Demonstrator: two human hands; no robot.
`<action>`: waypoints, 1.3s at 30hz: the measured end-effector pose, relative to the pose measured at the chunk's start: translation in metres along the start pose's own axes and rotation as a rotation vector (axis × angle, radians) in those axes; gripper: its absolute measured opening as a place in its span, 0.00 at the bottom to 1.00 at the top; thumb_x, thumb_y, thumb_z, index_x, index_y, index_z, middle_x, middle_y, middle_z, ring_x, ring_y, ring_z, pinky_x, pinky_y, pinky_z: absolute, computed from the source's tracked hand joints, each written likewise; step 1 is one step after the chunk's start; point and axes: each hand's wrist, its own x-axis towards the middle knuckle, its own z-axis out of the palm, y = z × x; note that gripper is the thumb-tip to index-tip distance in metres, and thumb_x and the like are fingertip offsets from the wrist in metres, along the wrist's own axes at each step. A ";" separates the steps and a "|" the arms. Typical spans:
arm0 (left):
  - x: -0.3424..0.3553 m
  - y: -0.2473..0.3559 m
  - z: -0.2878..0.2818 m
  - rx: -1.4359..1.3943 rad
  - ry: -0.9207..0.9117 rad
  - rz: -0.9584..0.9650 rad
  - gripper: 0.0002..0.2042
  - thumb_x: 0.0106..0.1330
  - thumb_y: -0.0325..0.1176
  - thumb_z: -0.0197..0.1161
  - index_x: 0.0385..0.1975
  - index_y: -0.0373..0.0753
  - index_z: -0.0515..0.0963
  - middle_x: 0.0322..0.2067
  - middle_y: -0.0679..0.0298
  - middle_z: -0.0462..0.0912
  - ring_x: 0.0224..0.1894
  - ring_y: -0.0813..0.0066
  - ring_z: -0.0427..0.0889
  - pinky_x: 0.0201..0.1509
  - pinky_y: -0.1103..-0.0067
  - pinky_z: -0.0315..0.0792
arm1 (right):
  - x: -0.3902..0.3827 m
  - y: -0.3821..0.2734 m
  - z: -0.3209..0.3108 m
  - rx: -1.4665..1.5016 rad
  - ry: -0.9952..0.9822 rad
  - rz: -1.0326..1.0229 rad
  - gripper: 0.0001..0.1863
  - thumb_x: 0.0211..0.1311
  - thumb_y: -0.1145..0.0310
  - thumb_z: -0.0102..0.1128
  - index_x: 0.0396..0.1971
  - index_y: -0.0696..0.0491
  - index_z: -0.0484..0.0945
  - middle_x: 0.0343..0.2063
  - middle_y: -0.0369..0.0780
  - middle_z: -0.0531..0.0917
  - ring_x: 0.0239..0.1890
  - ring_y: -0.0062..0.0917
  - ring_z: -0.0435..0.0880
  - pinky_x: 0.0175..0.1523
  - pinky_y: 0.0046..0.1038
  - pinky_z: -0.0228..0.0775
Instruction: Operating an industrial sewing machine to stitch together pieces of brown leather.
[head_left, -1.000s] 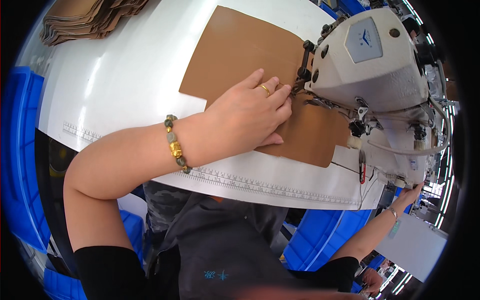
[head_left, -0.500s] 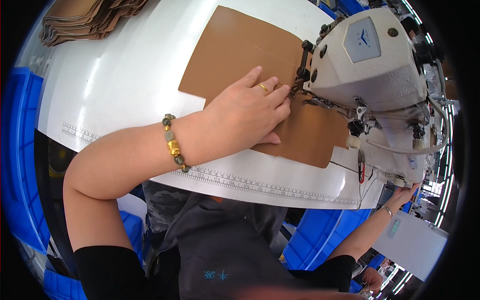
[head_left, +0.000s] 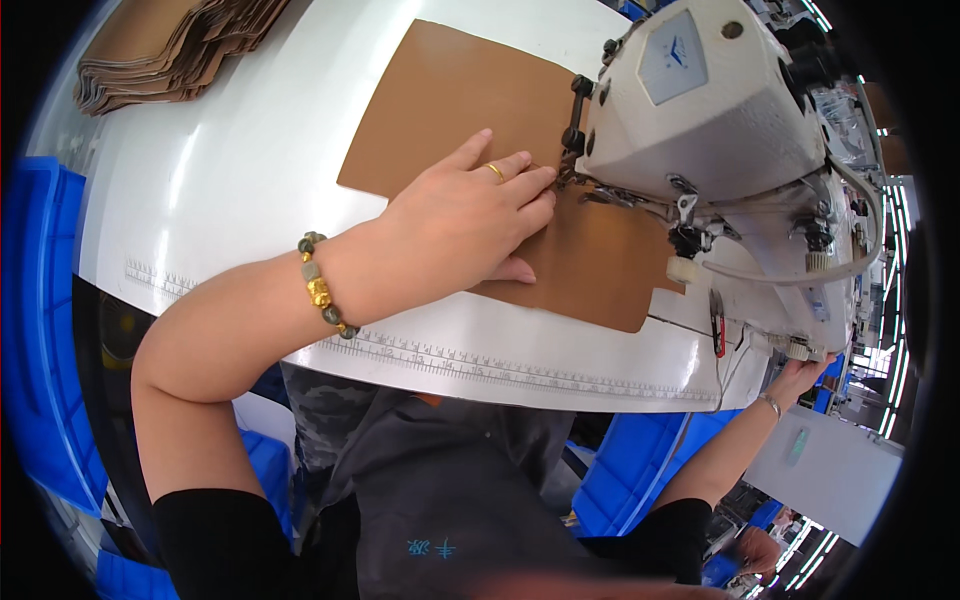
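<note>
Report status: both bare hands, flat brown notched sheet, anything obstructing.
Left bare hand laid on flat brown notched sheet; right bare hand beside bulky off-white sewing machine, grip unclear. Machine hides part of sheet.

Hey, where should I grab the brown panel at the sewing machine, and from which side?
I'd pinch the brown panel along its left edge, coming from the left. It lies flat, and that edge is uncovered on the white tabletop, while the left hand presses nearer the middle and the sewing machine overhangs the right part.
</note>
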 end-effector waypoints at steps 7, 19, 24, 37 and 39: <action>0.002 -0.003 -0.001 -0.047 0.033 0.019 0.31 0.68 0.51 0.65 0.64 0.36 0.75 0.66 0.60 0.76 0.70 0.62 0.71 0.76 0.59 0.61 | -0.020 -0.002 0.013 -0.019 0.031 -0.033 0.28 0.75 0.51 0.60 0.62 0.59 0.74 0.59 0.47 0.80 0.59 0.37 0.81 0.64 0.43 0.77; 0.013 -0.006 -0.004 -0.032 0.102 0.038 0.19 0.66 0.38 0.67 0.54 0.35 0.82 0.54 0.64 0.82 0.57 0.65 0.76 0.70 0.64 0.65 | -0.303 -0.004 0.304 -0.803 -1.210 -1.067 0.16 0.48 0.80 0.66 0.39 0.53 0.86 0.32 0.38 0.87 0.29 0.30 0.86 0.33 0.28 0.77; 0.010 -0.002 -0.007 0.011 0.064 0.053 0.19 0.66 0.40 0.67 0.53 0.36 0.83 0.55 0.64 0.82 0.58 0.65 0.76 0.72 0.61 0.64 | -0.325 0.038 0.358 -0.757 -1.236 -1.191 0.17 0.51 0.69 0.67 0.44 0.48 0.86 0.21 0.31 0.74 0.20 0.21 0.75 0.24 0.26 0.66; 0.013 0.001 -0.010 0.215 -0.050 -0.113 0.29 0.73 0.57 0.55 0.64 0.41 0.78 0.62 0.60 0.79 0.67 0.57 0.75 0.73 0.53 0.63 | -0.339 0.066 0.373 -0.845 -1.078 -1.163 0.17 0.54 0.76 0.72 0.45 0.49 0.90 0.40 0.38 0.89 0.36 0.30 0.90 0.38 0.29 0.84; 0.014 0.001 -0.010 0.192 -0.042 -0.112 0.27 0.73 0.54 0.57 0.62 0.42 0.78 0.60 0.60 0.80 0.67 0.57 0.75 0.72 0.54 0.64 | -0.337 0.068 0.373 -0.839 -1.068 -1.197 0.18 0.54 0.76 0.72 0.46 0.49 0.90 0.41 0.38 0.89 0.37 0.30 0.90 0.39 0.28 0.84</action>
